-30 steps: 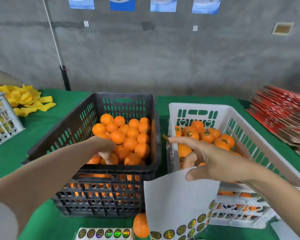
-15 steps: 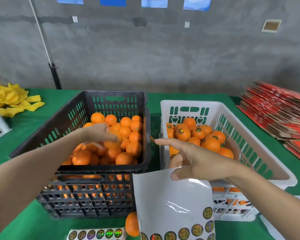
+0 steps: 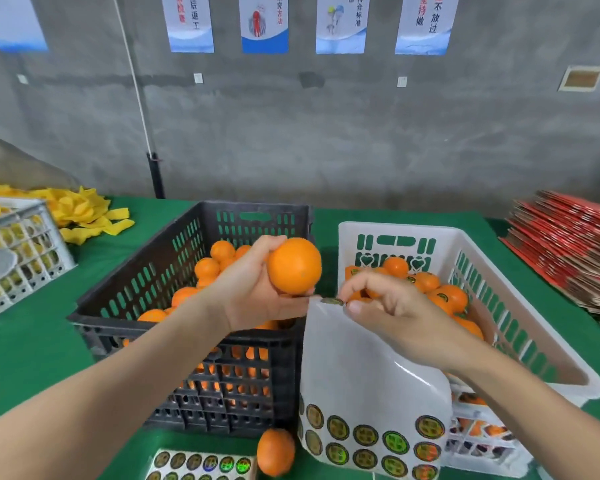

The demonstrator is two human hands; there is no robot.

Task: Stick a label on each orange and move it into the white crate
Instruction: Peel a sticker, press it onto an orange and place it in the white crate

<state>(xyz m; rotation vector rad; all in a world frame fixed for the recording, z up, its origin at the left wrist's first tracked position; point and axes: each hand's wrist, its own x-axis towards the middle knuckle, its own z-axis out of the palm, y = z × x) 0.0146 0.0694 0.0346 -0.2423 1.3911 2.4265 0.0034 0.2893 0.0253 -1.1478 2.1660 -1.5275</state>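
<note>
Two crates sit side by side on the table (image 3: 32,358): a black crate (image 3: 125,306) heaped with oranges (image 3: 207,268), and a white crate (image 3: 534,341) part-filled with labelled oranges (image 3: 447,296). There are two label sheets, a curled sheet (image 3: 361,375) and a flat sheet (image 3: 201,464), with one loose orange (image 3: 275,452) between them. The left hand (image 3: 253,292) curls round one orange (image 3: 294,265) above the black crate's right rim. The right hand (image 3: 395,317) pinches a label (image 3: 331,301) at the curled sheet's top edge, just beneath that orange.

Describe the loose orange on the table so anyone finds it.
Find the black crate on the green table. Just before its near right corner, between the flat label sheet and the curled sheet, lies the loose orange. It alone rests on the table.
</note>
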